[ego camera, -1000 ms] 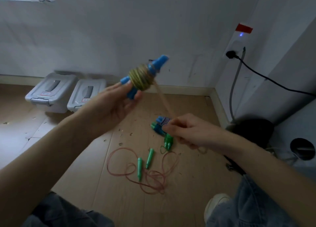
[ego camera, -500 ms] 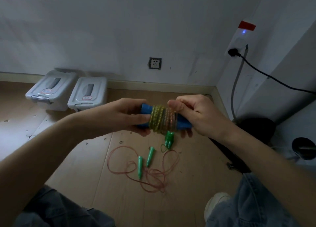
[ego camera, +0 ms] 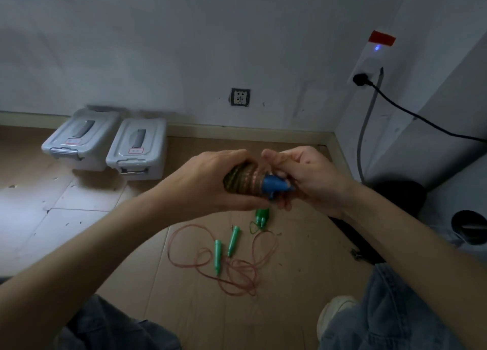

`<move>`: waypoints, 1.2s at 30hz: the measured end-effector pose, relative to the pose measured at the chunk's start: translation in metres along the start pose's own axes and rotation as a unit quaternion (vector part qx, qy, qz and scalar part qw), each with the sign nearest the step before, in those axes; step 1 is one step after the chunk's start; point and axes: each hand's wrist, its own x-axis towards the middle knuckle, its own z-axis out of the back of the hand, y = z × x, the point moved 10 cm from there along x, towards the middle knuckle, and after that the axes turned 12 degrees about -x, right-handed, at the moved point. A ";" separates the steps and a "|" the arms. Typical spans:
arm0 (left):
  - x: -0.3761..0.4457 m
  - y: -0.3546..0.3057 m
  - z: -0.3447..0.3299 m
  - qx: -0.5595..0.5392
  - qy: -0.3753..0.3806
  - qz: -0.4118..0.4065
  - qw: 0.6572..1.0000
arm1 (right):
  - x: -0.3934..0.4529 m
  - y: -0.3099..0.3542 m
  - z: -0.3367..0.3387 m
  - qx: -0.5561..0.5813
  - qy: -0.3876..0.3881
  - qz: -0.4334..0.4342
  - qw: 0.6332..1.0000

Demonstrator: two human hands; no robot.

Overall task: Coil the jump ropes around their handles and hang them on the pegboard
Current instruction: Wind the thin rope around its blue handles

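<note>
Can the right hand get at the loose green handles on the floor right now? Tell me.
Probably not yet. The right hand is busy at the blue-handled coil that the left hand grips. The green handles lie uncovered on the floor below, so once freed, likely yes.

Bare floor [ego camera: 87,218] lies open to the left, in front of two grey boxes [ego camera: 110,144] against the wall. Below the hands, a loose red rope [ego camera: 237,268] with green handles [ego camera: 233,240] sprawls. A black cable [ego camera: 411,114] crosses the right side.
</note>
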 end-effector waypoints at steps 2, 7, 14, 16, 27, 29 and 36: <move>-0.002 0.004 0.005 -0.177 0.008 0.020 0.984 | 0.000 -0.006 0.001 0.061 0.039 -0.026 0.997; -0.010 0.042 0.011 -0.433 -0.114 0.149 0.882 | 0.000 -0.007 0.000 -0.022 0.031 -0.036 0.999; -0.023 0.082 -0.006 -0.513 -0.168 0.298 0.787 | -0.023 0.064 0.005 -0.549 -0.256 0.193 0.772; -0.023 0.081 -0.008 -0.504 -0.155 0.293 0.798 | -0.028 0.071 0.002 -0.508 -0.266 0.242 0.783; -0.023 0.075 -0.032 -0.423 -0.088 0.310 0.847 | 0.003 0.007 0.005 0.007 -0.088 0.074 0.993; -0.024 0.077 -0.031 -0.422 -0.092 0.312 0.846 | 0.004 0.002 0.013 0.065 -0.100 0.056 0.991; -0.021 0.093 -0.004 -0.118 -0.105 0.277 0.948 | 0.001 -0.001 0.027 -0.222 -0.193 0.021 0.956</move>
